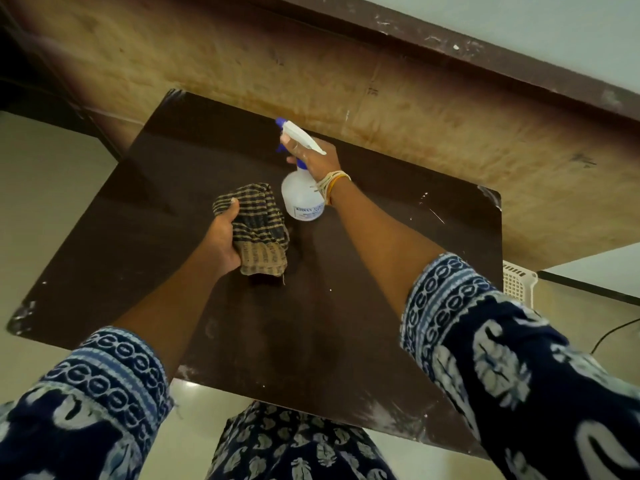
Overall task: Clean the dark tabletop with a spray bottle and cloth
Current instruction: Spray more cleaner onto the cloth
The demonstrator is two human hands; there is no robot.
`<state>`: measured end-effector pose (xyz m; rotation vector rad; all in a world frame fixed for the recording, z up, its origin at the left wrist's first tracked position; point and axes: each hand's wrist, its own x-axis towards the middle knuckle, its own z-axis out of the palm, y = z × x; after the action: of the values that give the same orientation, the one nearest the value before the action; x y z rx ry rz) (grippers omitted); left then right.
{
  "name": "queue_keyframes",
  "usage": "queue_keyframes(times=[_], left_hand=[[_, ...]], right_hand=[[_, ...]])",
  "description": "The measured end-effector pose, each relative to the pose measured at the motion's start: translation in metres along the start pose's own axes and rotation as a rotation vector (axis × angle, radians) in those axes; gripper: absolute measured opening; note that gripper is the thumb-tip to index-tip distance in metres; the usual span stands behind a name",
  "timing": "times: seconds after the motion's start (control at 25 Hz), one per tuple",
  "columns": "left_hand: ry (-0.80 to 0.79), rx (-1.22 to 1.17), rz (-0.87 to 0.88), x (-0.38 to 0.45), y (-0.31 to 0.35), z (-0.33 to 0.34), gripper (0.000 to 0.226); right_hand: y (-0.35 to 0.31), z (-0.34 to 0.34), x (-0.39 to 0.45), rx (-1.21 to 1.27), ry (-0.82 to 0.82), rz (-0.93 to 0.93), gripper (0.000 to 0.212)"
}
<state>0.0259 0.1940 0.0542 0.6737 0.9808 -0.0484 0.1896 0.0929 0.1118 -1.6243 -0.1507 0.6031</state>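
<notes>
Dark tabletop: far edge against a tan wall, near and side edges free over pale floor, broad bare surface all round both hands. Right hand grips the spray bottle at its neck, mid-table. Left hand clutches the striped cloth, just beside the bottle.
</notes>
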Motion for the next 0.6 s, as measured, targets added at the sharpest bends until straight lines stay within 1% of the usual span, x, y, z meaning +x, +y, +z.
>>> queue_keyframes(times=[0.12,0.24,0.32,0.44,0.52,0.56,0.6], left_hand=[[0.041,0.004,-0.030,0.007,0.013,-0.022,0.047],[0.035,0.022,-0.038,0.008,0.018,-0.035,0.046],[0.027,0.025,-0.043,0.006,0.020,-0.037,0.042],[-0.003,0.057,-0.065,0.000,0.017,-0.031,0.038],[-0.026,0.094,-0.086,-0.002,0.009,-0.017,0.036],[-0.046,0.111,-0.098,-0.002,0.001,-0.007,0.036],[-0.074,0.123,-0.117,-0.002,-0.007,0.004,0.038]], right_hand=[[-0.003,0.036,0.021,0.025,0.042,0.017,0.029],[-0.002,0.054,0.028,0.003,0.028,0.019,0.023],[0.004,0.054,0.028,-0.027,0.029,0.022,0.032],[0.023,0.041,0.015,-0.004,0.096,0.052,0.063],[0.049,0.025,-0.002,-0.024,0.140,0.182,0.068],[0.062,0.016,-0.014,-0.014,0.080,0.295,0.069],[0.077,0.006,-0.026,0.043,-0.026,0.416,0.071]])
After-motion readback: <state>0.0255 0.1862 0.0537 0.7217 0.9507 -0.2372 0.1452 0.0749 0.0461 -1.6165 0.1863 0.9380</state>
